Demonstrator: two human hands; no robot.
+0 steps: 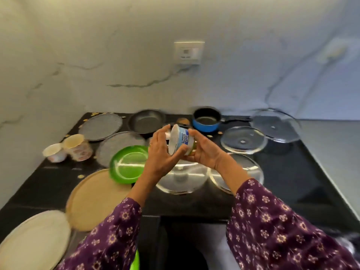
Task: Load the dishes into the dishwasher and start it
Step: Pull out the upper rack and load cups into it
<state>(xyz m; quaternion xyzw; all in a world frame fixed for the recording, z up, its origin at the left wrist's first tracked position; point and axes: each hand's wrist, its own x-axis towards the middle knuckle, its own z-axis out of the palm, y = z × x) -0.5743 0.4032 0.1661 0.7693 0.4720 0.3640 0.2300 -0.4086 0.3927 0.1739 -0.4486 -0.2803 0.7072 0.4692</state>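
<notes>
Left hand (161, 159), right hand (205, 152), close together

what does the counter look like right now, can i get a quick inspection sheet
surface: black counter, crowded with dishes
job's things: tub lifted above the counter; green plate, beige plate, black pan, blue saucepan and glass lids lie on it
clutter: two paper cups at the left; crumbs scattered
grips: left hand and right hand both hold the tub, one on each side
cables: nothing seen
surroundings: marble-look wall with a wall socket
</notes>
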